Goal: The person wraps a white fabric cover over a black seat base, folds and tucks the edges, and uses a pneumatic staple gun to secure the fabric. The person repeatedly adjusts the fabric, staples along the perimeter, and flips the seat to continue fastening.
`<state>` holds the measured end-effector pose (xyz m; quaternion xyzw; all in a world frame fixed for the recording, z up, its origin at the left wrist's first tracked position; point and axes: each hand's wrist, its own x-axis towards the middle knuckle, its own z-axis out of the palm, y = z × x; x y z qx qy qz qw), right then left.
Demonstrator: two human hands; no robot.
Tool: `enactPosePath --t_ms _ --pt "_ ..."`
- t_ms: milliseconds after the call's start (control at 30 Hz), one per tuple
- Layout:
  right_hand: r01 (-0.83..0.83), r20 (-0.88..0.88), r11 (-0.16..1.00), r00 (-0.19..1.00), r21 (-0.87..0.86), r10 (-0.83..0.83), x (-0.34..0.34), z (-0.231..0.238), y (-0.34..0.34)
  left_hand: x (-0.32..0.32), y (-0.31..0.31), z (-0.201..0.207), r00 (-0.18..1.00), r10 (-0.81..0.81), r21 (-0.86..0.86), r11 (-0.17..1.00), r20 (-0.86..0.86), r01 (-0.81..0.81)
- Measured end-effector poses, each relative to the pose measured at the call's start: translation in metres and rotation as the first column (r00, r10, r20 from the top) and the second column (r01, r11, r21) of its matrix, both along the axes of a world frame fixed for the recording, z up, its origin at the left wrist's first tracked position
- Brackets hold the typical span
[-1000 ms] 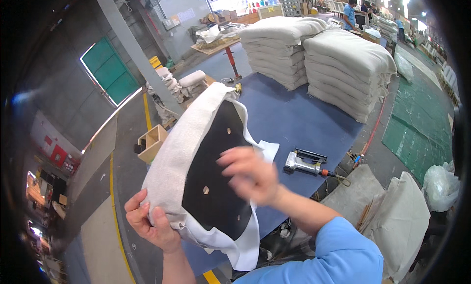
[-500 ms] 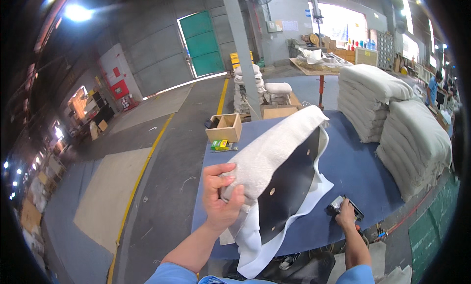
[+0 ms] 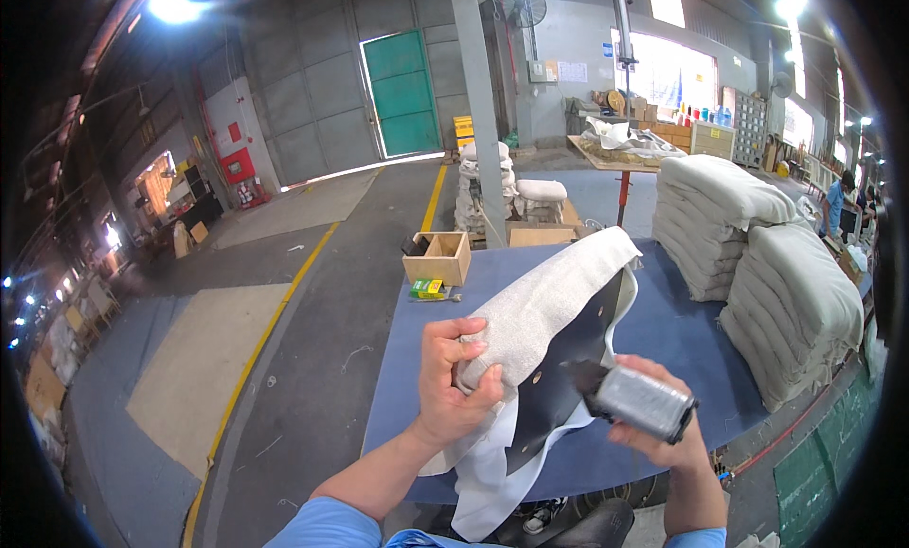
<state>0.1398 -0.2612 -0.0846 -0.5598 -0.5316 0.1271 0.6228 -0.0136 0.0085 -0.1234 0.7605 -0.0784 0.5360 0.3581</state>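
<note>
My left hand (image 3: 453,382) grips the near left edge of a seat-like panel, pinching its pale woven fabric (image 3: 563,297) between thumb and fingers. The panel is tilted up, showing a dark board (image 3: 561,373) with round holes. White padding (image 3: 488,486) hangs loose along its lower side. My right hand (image 3: 689,453) is closed round a staple gun (image 3: 646,403) with a silver body and dark nose. The tool is raised in front of the board's right part, its nose pointing left toward the board. Whether the nose touches the board I cannot tell.
The panel rests on a blue-topped table (image 3: 696,344). At its far left stand a wooden box (image 3: 445,264) and a green-yellow carton (image 3: 428,289). Stacks of folded pale covers (image 3: 795,311) fill the right side. Behind rises a grey post (image 3: 481,122).
My right hand has lifted the staple gun off the table and brought it left to the panel. My left hand keeps its grip on the fabric edge. The view has shifted slightly.
</note>
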Motion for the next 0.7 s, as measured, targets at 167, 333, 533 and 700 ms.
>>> enactPosePath --t_ms 167,333,533,700 --pt "-0.133 0.165 0.990 0.976 -0.045 0.139 -0.023 0.015 0.032 -0.001 0.003 -0.002 1.000 -0.007 0.013 1.000 -0.008 0.007" --pt "-0.128 0.214 0.991 0.968 -0.030 0.131 -0.028 0.007 0.051 -0.003 0.006 -0.007 0.999 -0.039 0.001 0.999 -0.017 0.039" --pt "-0.124 0.249 0.991 0.959 -0.055 0.134 -0.029 0.012 0.051 -0.002 0.008 -0.010 1.000 -0.004 0.028 1.000 -0.019 0.005" --pt "-0.123 0.234 0.988 0.962 -0.093 0.142 -0.031 0.018 0.050 -0.005 0.003 -0.002 0.996 0.076 0.118 0.990 -0.039 -0.071"
